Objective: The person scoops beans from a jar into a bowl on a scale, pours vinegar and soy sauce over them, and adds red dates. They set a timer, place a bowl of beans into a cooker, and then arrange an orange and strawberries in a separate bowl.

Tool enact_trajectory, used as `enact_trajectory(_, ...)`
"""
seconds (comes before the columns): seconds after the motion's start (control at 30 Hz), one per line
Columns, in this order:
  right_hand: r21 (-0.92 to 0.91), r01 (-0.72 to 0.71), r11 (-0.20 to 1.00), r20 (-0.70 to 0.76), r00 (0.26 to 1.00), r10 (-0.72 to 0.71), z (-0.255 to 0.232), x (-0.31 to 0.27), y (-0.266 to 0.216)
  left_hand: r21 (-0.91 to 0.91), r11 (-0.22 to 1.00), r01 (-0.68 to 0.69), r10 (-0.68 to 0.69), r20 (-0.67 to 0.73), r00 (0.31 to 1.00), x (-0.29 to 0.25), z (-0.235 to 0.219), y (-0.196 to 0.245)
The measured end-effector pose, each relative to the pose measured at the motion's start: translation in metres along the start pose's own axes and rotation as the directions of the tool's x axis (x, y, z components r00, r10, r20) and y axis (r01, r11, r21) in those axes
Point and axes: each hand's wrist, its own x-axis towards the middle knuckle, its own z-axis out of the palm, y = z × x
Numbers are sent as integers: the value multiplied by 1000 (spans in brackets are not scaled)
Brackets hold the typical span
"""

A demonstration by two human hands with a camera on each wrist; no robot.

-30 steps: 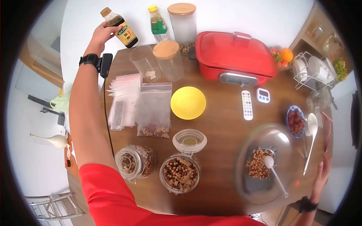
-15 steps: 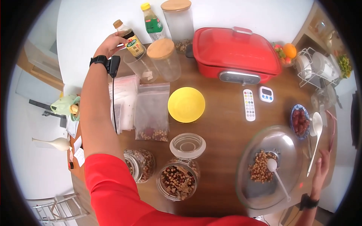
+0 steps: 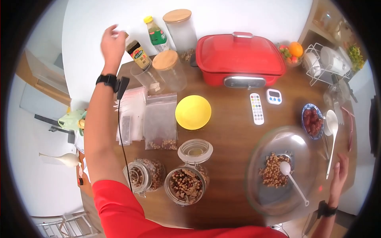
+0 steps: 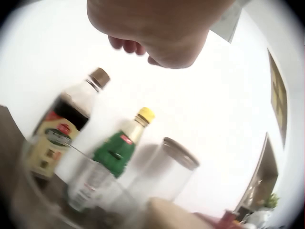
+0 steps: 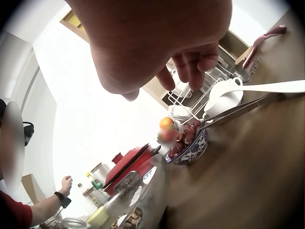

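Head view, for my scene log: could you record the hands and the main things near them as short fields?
Left hand: holds nothing, apart from the brown-capped bottle
Right hand: holds nothing, beside the white ladle
Yellow bowl: beside a clear zip bag
Open jar: contains dried mix, lid swung back

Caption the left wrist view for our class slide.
The left hand, clear of a brown-capped bottle and a yellow-capped bottle.

Brt lt | glare on clr bowl [image 3: 302,158] | wrist cams soft, wall [image 4: 219,95] blown out | dk fisheye edges
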Motion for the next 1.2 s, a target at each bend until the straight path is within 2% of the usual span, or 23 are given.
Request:
enact_trajectory(0.03,2,0,1000,9,1000,0,2,-1,0,-131,990,46,-26,147,989,6,7,11)
enact_trajectory(0.07,20,-16,1000,20,1000,15,4,0,0,-119,992,30,-8,180,984,10,19,21)
enact_trajectory(0.13,36,-34,999,18,999,34,3,0,0,-151,979,136,-96,247,964,19,58,20)
enact_trajectory(0.17,39,-34,999,11,999,34,1,-2,-2,-161,978,130,-88,248,965,20,64,27)
enact_trajectory(0.23,34,-43,998,0,999,43,-3,-4,-2,-79,946,313,-250,434,866,20,79,40)
enact_trajectory(0.27,23,-31,999,-25,999,31,-6,-7,-1,-85,946,312,-244,445,861,21,88,41)
enact_trajectory(0.33,3,-30,1000,-43,999,30,-12,-14,4,30,932,361,-305,604,737,21,95,37)
enact_trajectory(0.4,29,-116,993,-42,992,117,-18,-23,15,10,924,382,-318,576,753,13,108,32)
enact_trajectory(0.5,5,-141,990,-25,990,141,-23,-31,22,-35,908,418,-349,492,798,9,110,29)
enact_trajectory(0.57,11,-127,992,-33,991,128,-26,-31,20,-144,912,384,-298,410,862,9,100,25)
enact_trajectory(0.6,19,-113,993,-40,993,114,-28,-32,18,-145,914,380,-295,408,864,14,91,24)
enact_trajectory(0.67,21,-101,995,-45,994,101,-35,-34,11,-158,941,300,-251,269,930,30,64,27)
enact_trajectory(0.73,26,-75,997,-51,996,77,-36,-30,-1,-134,952,275,-233,266,936,35,11,57)
enact_trajectory(0.8,49,114,992,-178,979,-104,-35,-27,-22,-219,946,237,-162,315,935,27,-61,111)
enact_trajectory(0.87,72,203,976,-171,967,-189,-31,-22,-48,-213,956,200,-124,324,938,19,-107,148)
enact_trajectory(0.93,98,312,945,-151,943,-295,-28,-19,-89,-347,935,74,43,320,946,6,-148,190)
enact_trajectory(0.97,131,345,930,-149,934,-326,-25,-19,-107,-359,931,65,54,311,949,-6,-169,215)
enact_trajectory(1.03,173,384,907,-87,923,-374,-23,-21,-149,-503,863,36,192,394,899,-37,-209,266)
enact_trajectory(1.07,198,429,881,-52,902,-428,-23,-23,-166,-524,851,33,207,393,896,-53,-224,286)
enact_trajectory(1.1,251,439,863,5,891,-454,-22,-24,-173,-599,798,60,260,433,863,-71,-235,305)
enact_trajectory(1.13,289,515,807,10,841,-540,-19,-24,-180,-669,737,98,317,470,824,-87,-243,322)
enact_trajectory(1.17,348,493,798,30,844,-535,-15,-28,-184,-723,668,174,360,520,775,-105,-245,335)
enact_trajectory(1.2,374,511,774,21,829,-558,-7,-31,-182,-736,642,214,361,536,763,-125,-240,345)
